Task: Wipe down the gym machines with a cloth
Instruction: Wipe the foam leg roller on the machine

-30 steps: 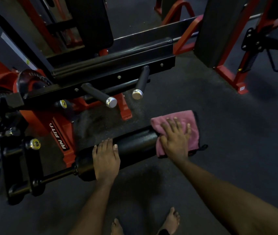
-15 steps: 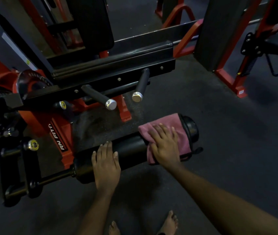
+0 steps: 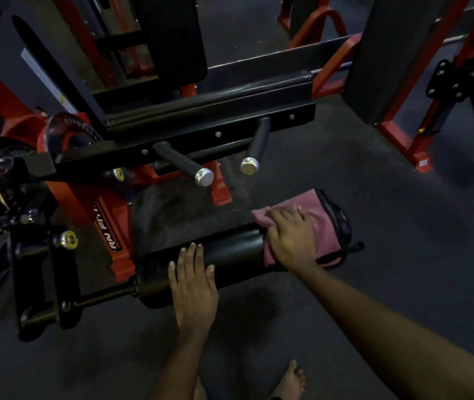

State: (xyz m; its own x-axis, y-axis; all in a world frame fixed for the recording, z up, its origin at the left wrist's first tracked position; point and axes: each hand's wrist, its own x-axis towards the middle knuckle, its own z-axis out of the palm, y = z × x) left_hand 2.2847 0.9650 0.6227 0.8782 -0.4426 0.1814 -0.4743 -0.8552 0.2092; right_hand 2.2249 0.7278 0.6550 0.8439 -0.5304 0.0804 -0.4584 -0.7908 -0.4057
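A black padded roller [image 3: 230,252] sticks out low from a red and black gym machine [image 3: 105,223], near the floor. A pink cloth [image 3: 321,223] is draped over the roller's right end. My right hand [image 3: 292,238] presses flat on the cloth's left part, fingers spread and pointing away from me. My left hand [image 3: 192,284] rests flat on the roller's left half, fingers straight. The roller's black end cap shows just right of the cloth.
Two black handle pegs with chrome caps [image 3: 204,176] jut out above the roller. A long black pad [image 3: 206,102] runs behind them. Another red frame [image 3: 403,140] stands at the right. My bare feet [image 3: 290,379] are on the dark rubber floor.
My right hand slid the cloth leftward along the roller, uncovering the end cap. My left hand stayed in place on the roller.
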